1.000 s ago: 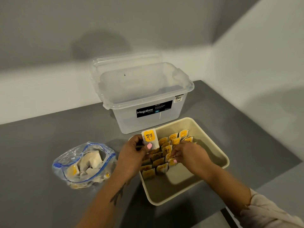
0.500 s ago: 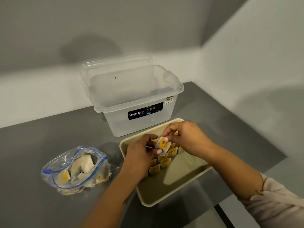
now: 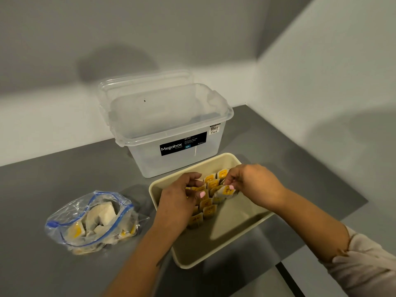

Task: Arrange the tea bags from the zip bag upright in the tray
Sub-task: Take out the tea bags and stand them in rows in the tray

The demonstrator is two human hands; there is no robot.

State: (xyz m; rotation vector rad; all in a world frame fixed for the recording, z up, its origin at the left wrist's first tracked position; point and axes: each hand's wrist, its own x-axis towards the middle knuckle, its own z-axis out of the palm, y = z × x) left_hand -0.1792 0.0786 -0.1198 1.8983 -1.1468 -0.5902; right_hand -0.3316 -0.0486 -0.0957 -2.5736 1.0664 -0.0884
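Yellow-labelled tea bag (image 3: 225, 192), tilted, sits pinched in the right hand's (image 3: 250, 185) grip beside the tray's (image 3: 216, 257) rows; the left hand (image 3: 182, 196) steadies those rows, curled.

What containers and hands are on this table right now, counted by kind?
Clear storage box: 1
Cream tray: 1
Zip bag: 1
Hands: 2, the left hand and the right hand, both over the tray; the right hand pinches a tea bag
Total: 5
The tea bags in the tray and in the zip bag overlap too much to count exactly.
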